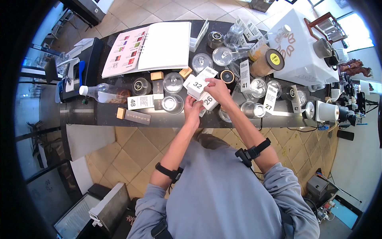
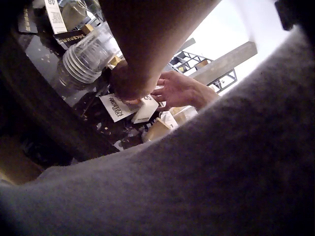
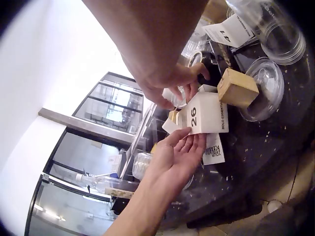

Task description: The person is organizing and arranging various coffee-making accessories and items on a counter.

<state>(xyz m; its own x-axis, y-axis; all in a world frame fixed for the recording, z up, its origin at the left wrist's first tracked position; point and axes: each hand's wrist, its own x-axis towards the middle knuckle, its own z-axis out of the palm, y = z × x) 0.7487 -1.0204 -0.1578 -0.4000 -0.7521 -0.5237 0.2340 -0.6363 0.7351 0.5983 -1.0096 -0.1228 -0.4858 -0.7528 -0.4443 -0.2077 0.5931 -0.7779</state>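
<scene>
My left hand (image 1: 193,110) pinches white folded table number cards from below, its thumb on the card marked 26 (image 3: 202,115). The card marked 32 (image 1: 197,84) stands tilted just above it in the head view. At the right edge of card 32, my right hand (image 1: 218,91) pinches with thumb and forefinger. In the right wrist view this hand (image 3: 170,83) partly hides the far ends of the cards. Another printed card (image 3: 214,149) shows beneath the left fingers. A wooden block (image 3: 237,88) is close beside card 26.
Clear plastic cups (image 1: 172,104) and lids (image 1: 202,63) surround the hands. More number cards, 48 (image 1: 140,102), 41 (image 1: 244,75) and 27 (image 1: 270,98), lie around. An open ring binder (image 1: 165,46) lies behind left, a lemon tea jar (image 1: 264,65) stands right, and a bottle (image 1: 105,93) lies left.
</scene>
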